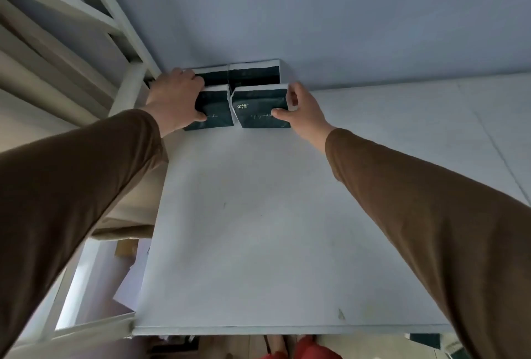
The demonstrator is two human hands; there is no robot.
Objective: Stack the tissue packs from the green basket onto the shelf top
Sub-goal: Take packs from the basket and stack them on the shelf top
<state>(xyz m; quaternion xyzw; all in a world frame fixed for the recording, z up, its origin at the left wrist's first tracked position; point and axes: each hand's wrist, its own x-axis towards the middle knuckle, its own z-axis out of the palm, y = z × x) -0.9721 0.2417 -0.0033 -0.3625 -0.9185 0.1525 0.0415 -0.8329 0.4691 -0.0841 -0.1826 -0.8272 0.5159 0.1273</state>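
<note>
Dark green tissue packs with white ends sit at the far left corner of the white shelf top point(258, 229), against the wall. Two packs point(253, 75) lie side by side at the back. In front of them my left hand point(172, 99) grips the left front pack point(215, 112) from its left side. My right hand point(301, 111) grips the right front pack point(258, 108) from its right side, thumb on its top face. Both front packs rest on the shelf top, side by side and nearly touching. The green basket is out of sight.
A white metal bed frame point(126, 91) with rails stands left of the shelf. The blue-grey wall point(316, 13) rises behind the packs. A seam point(497, 145) runs across the shelf top at the right. Below the near edge lies a floor with red footwear point(304, 351).
</note>
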